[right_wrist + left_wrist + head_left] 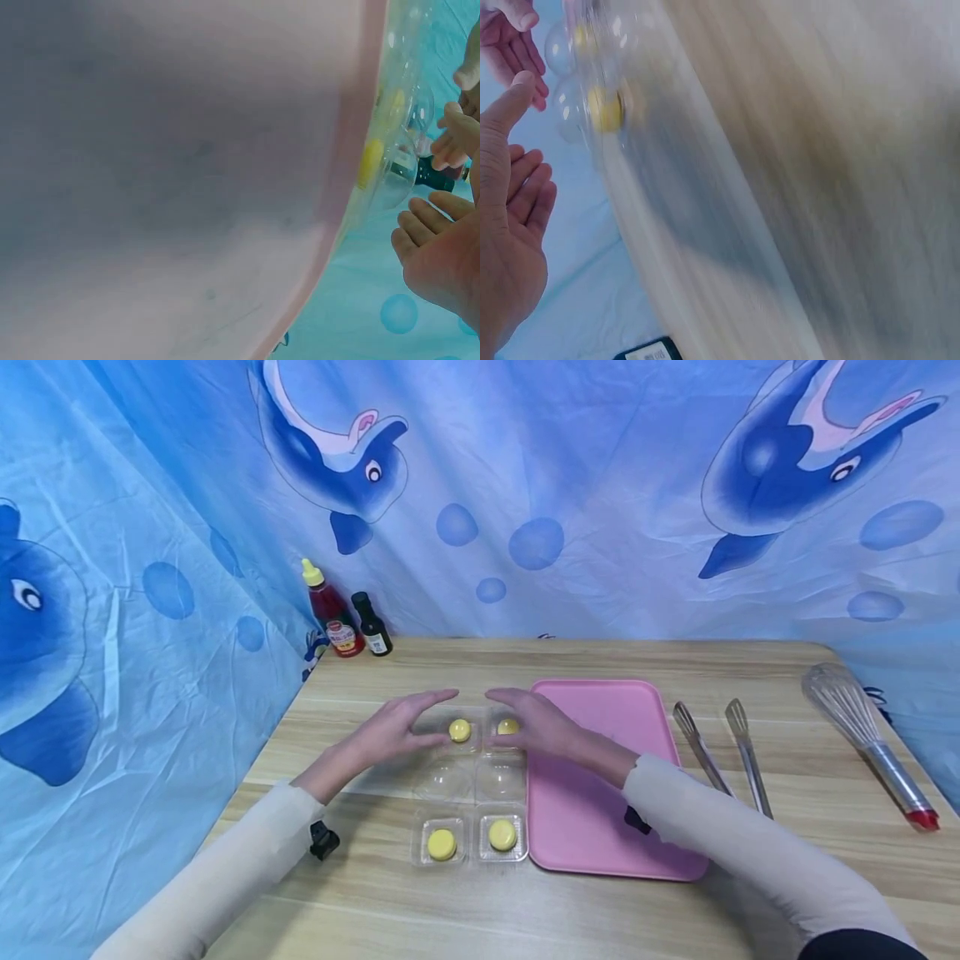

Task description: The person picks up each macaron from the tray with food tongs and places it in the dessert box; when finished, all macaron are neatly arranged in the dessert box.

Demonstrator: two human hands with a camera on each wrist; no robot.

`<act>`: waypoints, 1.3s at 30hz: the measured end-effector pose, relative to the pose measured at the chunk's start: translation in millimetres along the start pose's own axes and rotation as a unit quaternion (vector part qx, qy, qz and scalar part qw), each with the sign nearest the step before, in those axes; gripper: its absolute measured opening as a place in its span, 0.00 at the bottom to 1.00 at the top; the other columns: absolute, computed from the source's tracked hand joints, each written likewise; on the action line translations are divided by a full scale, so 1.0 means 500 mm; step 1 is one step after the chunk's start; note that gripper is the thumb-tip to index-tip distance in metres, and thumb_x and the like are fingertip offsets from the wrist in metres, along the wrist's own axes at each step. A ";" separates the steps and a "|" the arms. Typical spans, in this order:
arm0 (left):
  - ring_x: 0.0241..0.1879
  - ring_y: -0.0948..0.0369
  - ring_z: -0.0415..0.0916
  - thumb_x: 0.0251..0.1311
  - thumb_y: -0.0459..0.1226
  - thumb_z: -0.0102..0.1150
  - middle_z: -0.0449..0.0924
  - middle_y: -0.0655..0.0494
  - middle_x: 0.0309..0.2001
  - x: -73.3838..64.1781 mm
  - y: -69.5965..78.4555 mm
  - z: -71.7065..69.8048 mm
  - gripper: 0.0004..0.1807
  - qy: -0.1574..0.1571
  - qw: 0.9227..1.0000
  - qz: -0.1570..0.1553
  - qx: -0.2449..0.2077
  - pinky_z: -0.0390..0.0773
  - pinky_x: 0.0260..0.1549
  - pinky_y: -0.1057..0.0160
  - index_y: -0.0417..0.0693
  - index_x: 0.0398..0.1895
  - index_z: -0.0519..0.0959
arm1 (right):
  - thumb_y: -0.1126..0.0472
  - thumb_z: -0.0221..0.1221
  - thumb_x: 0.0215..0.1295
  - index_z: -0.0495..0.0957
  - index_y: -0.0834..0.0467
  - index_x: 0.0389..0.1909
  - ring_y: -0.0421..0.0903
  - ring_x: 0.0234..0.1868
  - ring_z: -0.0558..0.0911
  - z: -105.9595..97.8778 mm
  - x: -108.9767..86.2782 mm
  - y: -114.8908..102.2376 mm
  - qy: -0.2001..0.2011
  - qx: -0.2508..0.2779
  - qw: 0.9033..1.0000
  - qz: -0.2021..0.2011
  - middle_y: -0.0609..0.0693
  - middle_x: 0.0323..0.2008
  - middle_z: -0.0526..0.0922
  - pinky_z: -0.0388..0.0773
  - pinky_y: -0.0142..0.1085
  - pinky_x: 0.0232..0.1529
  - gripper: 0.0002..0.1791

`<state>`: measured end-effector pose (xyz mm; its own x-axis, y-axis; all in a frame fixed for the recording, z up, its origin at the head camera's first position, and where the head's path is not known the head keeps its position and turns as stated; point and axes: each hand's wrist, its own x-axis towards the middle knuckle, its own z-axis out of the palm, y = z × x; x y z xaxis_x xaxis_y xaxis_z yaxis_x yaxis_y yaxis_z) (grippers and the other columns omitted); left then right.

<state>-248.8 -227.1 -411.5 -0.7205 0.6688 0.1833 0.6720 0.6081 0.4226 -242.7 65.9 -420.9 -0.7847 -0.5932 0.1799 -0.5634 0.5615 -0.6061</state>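
A clear plastic package [476, 781] with domed compartments lies on the table. Yellow round pieces like macarons sit in its cups: one at back left [460, 731], one at back right [508, 727], and two at the front [442, 844]. Between these rows are two clear domes [500, 779] with nothing under them. My left hand [390, 725] hovers at the back row's left side, fingers and thumb spread apart. Facing it from the right, my right hand [546, 725] partly covers the back right compartment, fingers extended. Neither hand visibly grips anything; whether they touch the plastic, I cannot tell.
A pink tray [577, 827] lies right of the package, under my right forearm. Beyond it are metal tongs [750, 760] and a whisk [862, 727]. A red sauce bottle [335, 618] and a small dark bottle [372, 627] stand at the back left.
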 end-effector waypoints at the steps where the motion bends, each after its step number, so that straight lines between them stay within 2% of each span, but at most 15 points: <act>1: 0.73 0.47 0.71 0.62 0.43 0.78 0.73 0.45 0.74 -0.001 0.005 0.002 0.43 0.007 1.000 0.012 0.000 0.70 0.73 0.46 0.42 0.78 0.70 | 0.52 0.76 0.63 0.69 0.65 0.76 0.57 0.62 0.83 -0.001 -0.007 0.001 0.003 0.002 1.000 -0.002 0.60 0.73 0.74 0.70 0.50 0.76 0.45; 3: 0.71 0.47 0.73 0.61 0.43 0.79 0.75 0.45 0.73 -0.005 0.014 0.008 0.43 0.016 0.999 0.037 0.000 0.72 0.72 0.46 0.41 0.76 0.71 | 0.51 0.76 0.64 0.70 0.65 0.75 0.55 0.53 0.86 -0.001 -0.023 0.002 0.010 0.011 1.000 -0.004 0.60 0.72 0.76 0.74 0.49 0.72 0.44; 5: 0.69 0.47 0.75 0.59 0.44 0.79 0.76 0.45 0.71 -0.009 0.024 0.015 0.43 0.020 0.998 0.059 0.005 0.74 0.70 0.47 0.40 0.75 0.72 | 0.51 0.75 0.64 0.72 0.64 0.74 0.53 0.50 0.86 0.001 -0.039 0.002 0.023 0.015 1.000 -0.013 0.59 0.70 0.78 0.77 0.48 0.69 0.42; 9: 0.67 0.50 0.78 0.57 0.47 0.80 0.79 0.46 0.69 -0.019 0.045 0.028 0.43 0.017 0.997 0.077 0.006 0.76 0.69 0.48 0.41 0.73 0.74 | 0.53 0.77 0.62 0.75 0.63 0.71 0.54 0.65 0.81 0.004 -0.072 -0.002 0.056 0.014 0.998 -0.039 0.57 0.68 0.80 0.75 0.49 0.72 0.39; 12: 0.66 0.51 0.78 0.57 0.48 0.80 0.80 0.48 0.68 -0.028 0.057 0.039 0.43 0.007 0.997 0.076 0.011 0.76 0.69 0.48 0.41 0.73 0.75 | 0.55 0.78 0.61 0.77 0.63 0.69 0.54 0.67 0.80 0.007 -0.097 -0.004 0.073 0.014 0.996 -0.057 0.56 0.66 0.82 0.75 0.50 0.72 0.38; 15: 0.68 0.46 0.77 0.56 0.49 0.81 0.81 0.46 0.67 -0.037 0.066 0.050 0.43 0.000 0.997 0.078 0.016 0.73 0.71 0.43 0.40 0.72 0.76 | 0.54 0.78 0.61 0.78 0.61 0.67 0.53 0.66 0.81 0.011 -0.122 -0.006 0.082 0.005 0.995 -0.060 0.54 0.64 0.83 0.76 0.51 0.70 0.36; 19: 0.68 0.42 0.75 0.57 0.50 0.80 0.79 0.43 0.68 -0.044 0.075 0.063 0.43 -0.004 0.996 0.084 0.024 0.66 0.74 0.36 0.39 0.72 0.76 | 0.56 0.78 0.60 0.80 0.62 0.65 0.52 0.62 0.84 0.015 -0.150 -0.011 0.083 0.015 0.996 -0.042 0.53 0.60 0.85 0.79 0.51 0.67 0.33; 22: 0.67 0.44 0.76 0.58 0.52 0.79 0.80 0.45 0.68 -0.045 0.081 0.071 0.43 -0.007 0.996 0.084 0.037 0.63 0.75 0.36 0.39 0.72 0.76 | 0.58 0.79 0.58 0.81 0.63 0.63 0.53 0.58 0.85 0.018 -0.164 -0.014 0.072 0.030 0.997 -0.024 0.55 0.58 0.86 0.82 0.49 0.64 0.33; 26: 0.67 0.48 0.77 0.58 0.53 0.78 0.80 0.48 0.68 -0.046 0.090 0.077 0.43 -0.015 0.996 0.075 0.045 0.59 0.77 0.36 0.40 0.72 0.76 | 0.58 0.80 0.56 0.81 0.64 0.63 0.53 0.59 0.85 0.023 -0.175 -0.017 0.053 0.020 0.998 -0.011 0.56 0.59 0.86 0.81 0.50 0.64 0.34; 33: 0.66 0.50 0.77 0.57 0.55 0.78 0.79 0.48 0.69 -0.049 0.100 0.085 0.45 -0.030 0.997 0.050 0.058 0.73 0.71 0.45 0.42 0.73 0.75 | 0.57 0.81 0.55 0.78 0.63 0.68 0.52 0.64 0.83 0.031 -0.180 -0.015 0.032 0.021 0.999 0.012 0.56 0.63 0.85 0.78 0.50 0.69 0.40; 39: 0.64 0.51 0.78 0.57 0.56 0.78 0.79 0.48 0.68 -0.048 0.104 0.088 0.45 -0.035 0.996 0.042 0.066 0.78 0.66 0.47 0.43 0.74 0.75 | 0.56 0.81 0.55 0.76 0.64 0.70 0.54 0.66 0.81 0.035 -0.179 -0.014 0.024 0.021 0.999 0.021 0.56 0.63 0.84 0.74 0.51 0.72 0.43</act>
<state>-189.0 -192.6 -432.9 -0.6496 0.7457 0.1480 0.7498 0.5963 0.2866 -163.9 105.0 -446.7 -0.8195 -0.5409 0.1893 -0.5190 0.5602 -0.6456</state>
